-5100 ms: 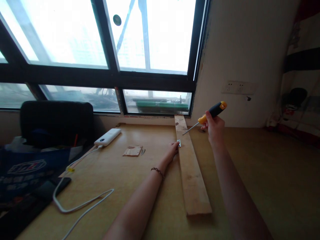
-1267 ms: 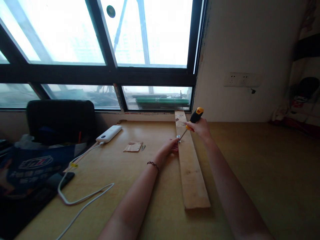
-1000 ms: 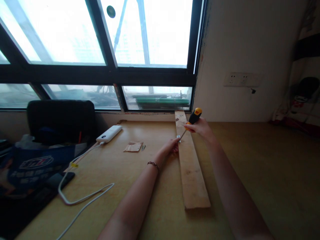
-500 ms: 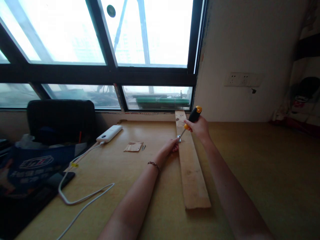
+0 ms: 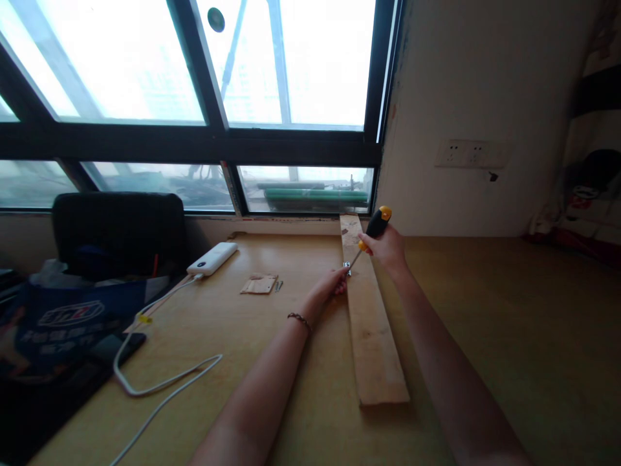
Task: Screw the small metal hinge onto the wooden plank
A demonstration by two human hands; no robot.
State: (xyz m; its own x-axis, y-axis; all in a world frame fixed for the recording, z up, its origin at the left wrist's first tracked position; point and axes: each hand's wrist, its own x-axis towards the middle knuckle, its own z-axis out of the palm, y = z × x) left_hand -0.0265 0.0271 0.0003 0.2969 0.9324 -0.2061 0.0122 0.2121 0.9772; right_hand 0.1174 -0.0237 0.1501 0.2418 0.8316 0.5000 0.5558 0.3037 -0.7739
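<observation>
Screwdriver point(image 5: 377, 224) now at metal plate point(image 5: 347, 266), pale plastic point(image 5: 52, 269) in blue bag point(image 5: 72, 330)

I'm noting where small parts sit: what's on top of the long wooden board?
A small metal piece sits at the board's left edge with the screwdriver's tip at it. The left hand partly covers it; the wood beneath it cannot be seen.

A white power bank point(image 5: 213, 259) lies to the left of the left hand point(image 5: 334, 283), its white cable point(image 5: 130, 392) looping back nearer the camera. Farther left, a blue printed bag point(image 5: 72, 330) sits before a black chair point(image 5: 116, 226). Beyond both hands, green tubes point(image 5: 315, 196) show through a dark-framed window point(image 5: 291, 139); wall sockets point(image 5: 473, 154) are mounted beyond and right of the right hand point(image 5: 388, 247).
</observation>
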